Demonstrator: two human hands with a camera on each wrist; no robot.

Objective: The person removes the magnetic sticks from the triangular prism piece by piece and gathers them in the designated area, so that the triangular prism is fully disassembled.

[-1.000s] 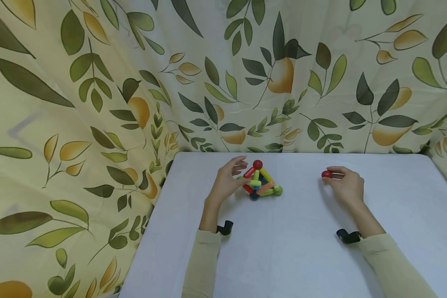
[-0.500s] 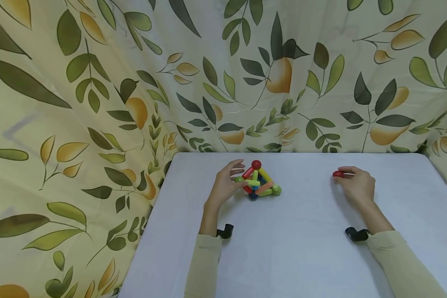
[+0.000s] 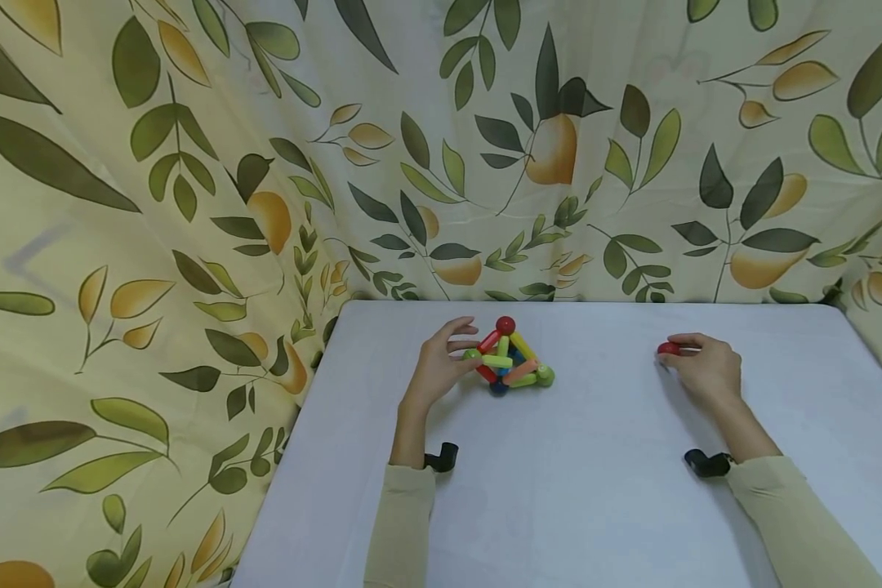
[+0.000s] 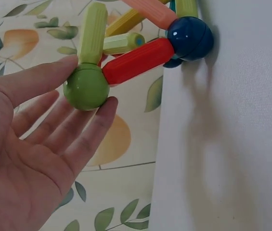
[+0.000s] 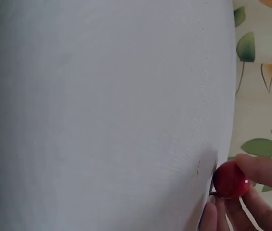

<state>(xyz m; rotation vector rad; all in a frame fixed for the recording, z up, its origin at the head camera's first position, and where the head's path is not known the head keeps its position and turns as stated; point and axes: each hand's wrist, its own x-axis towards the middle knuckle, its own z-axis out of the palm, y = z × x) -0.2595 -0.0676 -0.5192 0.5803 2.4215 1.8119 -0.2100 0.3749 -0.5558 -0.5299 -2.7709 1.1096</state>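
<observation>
A frame of coloured magnetic sticks and balls (image 3: 518, 371) stands at the back of the table, left of centre. My left hand (image 3: 441, 367) holds it by a green ball (image 4: 86, 86) at its left corner, thumb and fingertips against the ball. From that ball run a light green stick (image 4: 92, 33) and a red stick (image 4: 138, 60), the red one meeting a dark blue ball (image 4: 190, 38). Well to the right, my right hand (image 3: 706, 367) pinches a loose red ball (image 5: 231, 179) between thumb and fingers, close to the tabletop. Another red ball (image 3: 505, 325) tops the frame.
The white table (image 3: 559, 490) ends just behind both hands. A leaf-and-fruit patterned curtain (image 3: 514, 163) hangs along its back and left sides. Black camera mounts sit at the left wrist (image 3: 444, 457) and the right wrist (image 3: 708, 463).
My right hand has moved right with the red ball, then dipped slightly. My left hand stays at the green ball, and the frame keeps its place.
</observation>
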